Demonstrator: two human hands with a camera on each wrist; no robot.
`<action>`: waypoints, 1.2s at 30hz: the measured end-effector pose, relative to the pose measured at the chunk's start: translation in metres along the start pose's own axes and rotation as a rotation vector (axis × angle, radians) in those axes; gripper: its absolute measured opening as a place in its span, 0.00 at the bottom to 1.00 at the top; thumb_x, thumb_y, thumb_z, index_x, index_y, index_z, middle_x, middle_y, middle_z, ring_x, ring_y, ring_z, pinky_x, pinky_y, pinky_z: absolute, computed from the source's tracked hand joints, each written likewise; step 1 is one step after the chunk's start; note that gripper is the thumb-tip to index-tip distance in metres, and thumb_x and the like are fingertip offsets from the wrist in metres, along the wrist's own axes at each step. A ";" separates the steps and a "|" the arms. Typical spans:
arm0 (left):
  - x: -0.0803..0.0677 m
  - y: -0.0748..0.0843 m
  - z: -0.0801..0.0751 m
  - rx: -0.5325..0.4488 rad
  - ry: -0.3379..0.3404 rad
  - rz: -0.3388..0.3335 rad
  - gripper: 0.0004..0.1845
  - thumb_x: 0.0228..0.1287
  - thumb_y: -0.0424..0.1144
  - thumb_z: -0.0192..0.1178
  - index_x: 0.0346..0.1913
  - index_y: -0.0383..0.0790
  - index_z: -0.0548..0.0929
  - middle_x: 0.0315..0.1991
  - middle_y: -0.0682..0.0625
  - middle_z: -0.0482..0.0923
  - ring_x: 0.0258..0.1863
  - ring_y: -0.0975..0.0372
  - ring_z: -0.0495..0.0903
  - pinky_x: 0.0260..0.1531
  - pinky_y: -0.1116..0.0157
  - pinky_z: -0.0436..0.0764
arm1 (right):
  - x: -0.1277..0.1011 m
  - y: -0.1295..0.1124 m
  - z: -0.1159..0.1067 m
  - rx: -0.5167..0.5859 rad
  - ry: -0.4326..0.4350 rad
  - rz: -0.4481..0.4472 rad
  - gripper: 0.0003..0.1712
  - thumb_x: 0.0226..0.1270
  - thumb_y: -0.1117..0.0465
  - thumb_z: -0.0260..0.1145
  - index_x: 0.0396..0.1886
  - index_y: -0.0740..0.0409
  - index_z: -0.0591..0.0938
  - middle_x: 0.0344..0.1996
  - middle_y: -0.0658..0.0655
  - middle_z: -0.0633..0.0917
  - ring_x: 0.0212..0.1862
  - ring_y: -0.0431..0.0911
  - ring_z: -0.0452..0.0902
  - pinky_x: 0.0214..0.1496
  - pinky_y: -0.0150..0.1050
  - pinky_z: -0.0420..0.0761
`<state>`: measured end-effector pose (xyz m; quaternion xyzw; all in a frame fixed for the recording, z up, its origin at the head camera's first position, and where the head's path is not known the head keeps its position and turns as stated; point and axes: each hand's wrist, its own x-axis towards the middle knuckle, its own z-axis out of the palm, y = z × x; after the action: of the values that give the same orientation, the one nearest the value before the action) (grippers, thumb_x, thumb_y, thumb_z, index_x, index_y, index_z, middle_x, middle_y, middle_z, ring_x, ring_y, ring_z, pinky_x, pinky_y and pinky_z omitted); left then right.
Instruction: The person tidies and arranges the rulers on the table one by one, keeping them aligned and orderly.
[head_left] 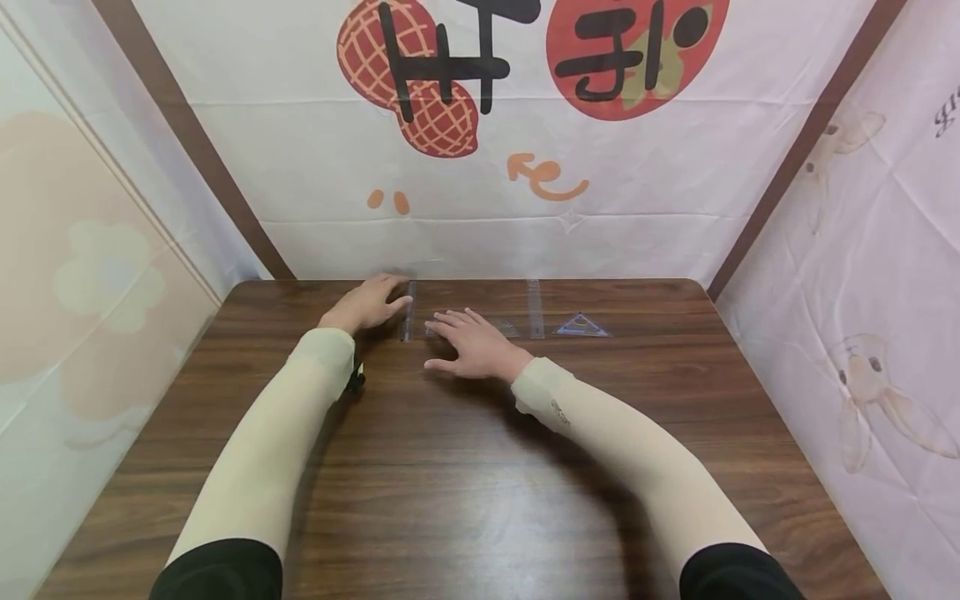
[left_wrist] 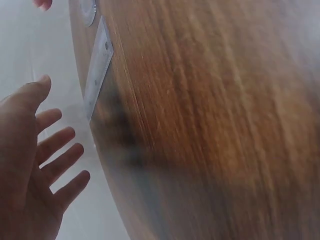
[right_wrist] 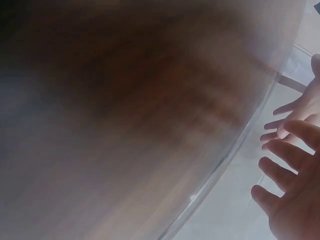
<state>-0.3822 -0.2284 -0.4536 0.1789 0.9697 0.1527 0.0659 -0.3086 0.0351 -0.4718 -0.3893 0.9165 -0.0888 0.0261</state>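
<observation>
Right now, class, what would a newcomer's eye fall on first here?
Two hands spread flat at the far edge of a brown table: the left hand beside a clear ruler, the right hand just right of it. Further right lie a second ruler and a small triangle, under a cartoon backdrop.

Free room near me, clutter at the far edge

I saw bare table point(head_left: 465, 483) in front; rulers point(head_left: 408, 310) and a triangle point(head_left: 581, 326) lay along the far edge, the backdrop point(head_left: 487, 242) closing behind.
</observation>
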 end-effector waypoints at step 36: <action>0.035 -0.012 0.026 0.096 0.127 -0.091 0.26 0.86 0.48 0.54 0.78 0.41 0.73 0.75 0.34 0.67 0.75 0.36 0.65 0.73 0.35 0.63 | 0.047 -0.022 0.006 -0.082 -0.091 0.016 0.35 0.84 0.36 0.57 0.81 0.47 0.74 0.83 0.53 0.67 0.85 0.50 0.56 0.86 0.51 0.54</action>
<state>-0.4138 -0.2190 -0.4848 0.1275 0.9853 0.1140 0.0026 -0.3247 -0.0140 -0.4729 -0.3864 0.9202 -0.0330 0.0524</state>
